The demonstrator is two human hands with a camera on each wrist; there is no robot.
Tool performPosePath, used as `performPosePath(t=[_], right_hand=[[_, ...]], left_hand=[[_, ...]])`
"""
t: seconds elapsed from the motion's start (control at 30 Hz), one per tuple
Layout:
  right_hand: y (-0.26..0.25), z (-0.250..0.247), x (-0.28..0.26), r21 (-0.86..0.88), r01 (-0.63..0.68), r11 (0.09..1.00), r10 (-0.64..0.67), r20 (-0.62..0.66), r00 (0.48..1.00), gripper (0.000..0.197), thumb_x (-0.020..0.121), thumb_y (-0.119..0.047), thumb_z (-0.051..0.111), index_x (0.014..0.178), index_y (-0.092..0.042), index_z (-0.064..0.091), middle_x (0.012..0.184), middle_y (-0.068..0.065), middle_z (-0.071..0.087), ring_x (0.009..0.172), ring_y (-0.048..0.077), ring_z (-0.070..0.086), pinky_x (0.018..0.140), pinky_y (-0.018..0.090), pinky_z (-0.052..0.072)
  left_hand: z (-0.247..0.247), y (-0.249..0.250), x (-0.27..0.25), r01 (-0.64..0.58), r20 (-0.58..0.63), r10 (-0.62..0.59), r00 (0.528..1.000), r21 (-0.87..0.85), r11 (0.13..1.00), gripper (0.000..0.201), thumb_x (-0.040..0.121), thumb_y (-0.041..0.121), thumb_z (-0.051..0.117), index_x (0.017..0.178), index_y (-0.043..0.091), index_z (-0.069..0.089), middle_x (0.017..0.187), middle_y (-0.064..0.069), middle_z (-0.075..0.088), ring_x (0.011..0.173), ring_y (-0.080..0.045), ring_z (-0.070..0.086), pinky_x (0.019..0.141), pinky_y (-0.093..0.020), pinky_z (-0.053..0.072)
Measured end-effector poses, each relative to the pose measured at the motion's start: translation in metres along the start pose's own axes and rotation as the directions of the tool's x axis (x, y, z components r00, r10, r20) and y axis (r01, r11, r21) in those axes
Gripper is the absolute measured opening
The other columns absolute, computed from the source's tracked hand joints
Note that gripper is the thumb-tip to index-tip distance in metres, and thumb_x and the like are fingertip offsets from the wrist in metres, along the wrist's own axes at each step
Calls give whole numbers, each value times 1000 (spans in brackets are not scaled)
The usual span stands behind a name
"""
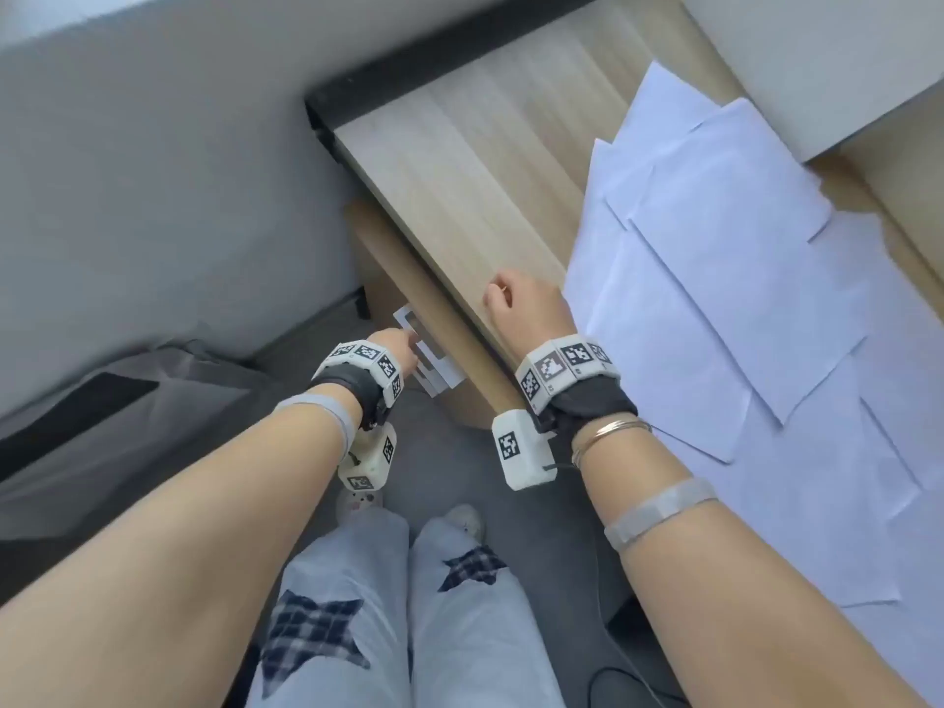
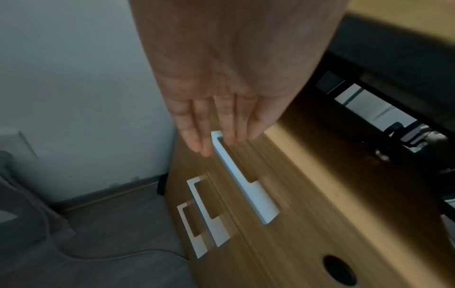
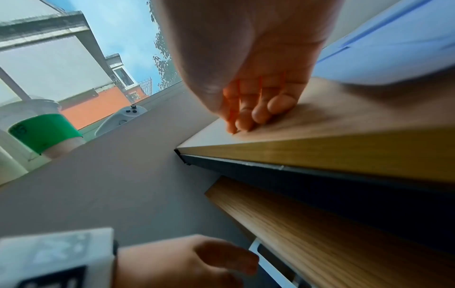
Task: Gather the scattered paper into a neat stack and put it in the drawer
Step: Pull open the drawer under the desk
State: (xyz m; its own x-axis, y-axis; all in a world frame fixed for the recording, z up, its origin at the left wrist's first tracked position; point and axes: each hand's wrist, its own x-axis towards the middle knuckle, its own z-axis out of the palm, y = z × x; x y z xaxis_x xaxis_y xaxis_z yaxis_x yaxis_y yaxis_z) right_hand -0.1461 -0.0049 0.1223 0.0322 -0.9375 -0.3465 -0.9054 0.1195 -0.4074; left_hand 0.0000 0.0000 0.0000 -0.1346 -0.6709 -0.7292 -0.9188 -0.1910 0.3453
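Paper [image 1: 725, 298] sheets lie fanned on woodgrain desk [image 1: 459, 186]; left hand [image 2: 221, 97] fingers straight at white handle [image 2: 243, 183].

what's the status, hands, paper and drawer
Left hand open, fingertips at top drawer handle, not gripping. Right hand loosely curled, resting on desk, holding nothing. Paper scattered, unstacked. Drawers shut.

Left hand [image 2: 221, 93] reaches forward, fingers straight; right hand [image 1: 526, 311] loosely curled.
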Motion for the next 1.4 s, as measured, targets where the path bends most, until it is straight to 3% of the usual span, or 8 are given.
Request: performPosePath(t=[0.3, 0.47, 0.6, 0.77, 0.97, 1.13, 1.27, 1.4], right_hand=[[6, 9, 9, -13, 32, 999, -33, -60, 998, 18, 95, -19, 35, 80, -17, 45, 69, 6, 55, 65, 26, 48, 58, 31, 36], [7, 10, 8, -23, 45, 999, -47, -71, 996, 18, 96, -19, 35, 80, -16, 44, 64, 4, 50, 63, 24, 45, 52, 30, 29], [9, 11, 6, -6, 59, 998, -60, -83, 995, 20, 95, -17, 37, 77, -13, 44, 54, -5, 37, 60, 22, 42, 47, 26, 25], [9, 12, 2, 31, 66, 997, -63, -88, 994, 21, 96, -15, 37, 76, -11, 44, 61, 1, 43, 62, 20, 41, 50, 29, 25], [7, 15, -3, 31, 61, 998, -58, -112, 992, 19, 96, -14, 38, 78, -12, 45, 77, 3, 49, 71, 18, 43, 63, 27, 30], [10, 18, -2, 23, 58, 998, -55, -130, 990, 18, 95, -14, 39, 78, -14, 44, 77, 1, 48, 72, 16, 43, 60, 21, 23], [11, 20, -2, 48, 53, 997, -46, -142, 989, 20, 95, -13, 39, 76, -12, 44, 62, -9, 37, 69, 17, 41, 54, 24, 16], [11, 19, -4, 54, 49, 997, -40, -146, 988, 19, 95, -12, 39, 76, -11, 44, 71, 0, 44, 70, 18, 41, 59, 26, 25]], left_hand=[[19, -12, 32, -60, 46, 63, 997, -64, 996, 60, 91, 1, 39, 148, 17, 26, 158, -3, 18, 143, -22, 27, 113, -30, 28], [26, -13, 31, -73, 25, 76, 997, -116, 991, 55, 89, 2, 41, 144, 10, 34, 156, -4, 22, 141, -21, 30, 108, -27, 31], [21, -15, 23, 28, -12, -30, 999, -172, 985, 44, 95, 20, 38, 138, 11, 35, 139, -14, 49, 119, -32, 54, 89, -34, 43], [22, -23, 10, 179, -118, -222, 968, -298, 938, 50, 95, 38, 34, 137, 11, 33, 119, -19, 62, 105, -36, 60, 85, -39, 44], [20, -40, -4, 314, -135, -395, 908, -404, 859, 59, 88, 49, 45, 129, 8, 34, 126, -13, 59, 107, -36, 60, 81, -40, 43], [20, -56, -14, 450, -92, -509, 856, -353, 820, 56, 85, 43, 53, 123, 5, 37, 114, -17, 62, 103, -37, 60, 73, -39, 41], [26, -71, -24, 520, -61, -572, 818, -346, 781, 50, 84, 32, 55, 121, 4, 36, 115, -18, 60, 105, -36, 59, 71, -39, 37], [30, -93, -37, 564, -40, -616, 787, -361, 743, 47, 84, 26, 58, 120, 2, 40, 118, -17, 59, 108, -35, 58, 71, -39, 38]])
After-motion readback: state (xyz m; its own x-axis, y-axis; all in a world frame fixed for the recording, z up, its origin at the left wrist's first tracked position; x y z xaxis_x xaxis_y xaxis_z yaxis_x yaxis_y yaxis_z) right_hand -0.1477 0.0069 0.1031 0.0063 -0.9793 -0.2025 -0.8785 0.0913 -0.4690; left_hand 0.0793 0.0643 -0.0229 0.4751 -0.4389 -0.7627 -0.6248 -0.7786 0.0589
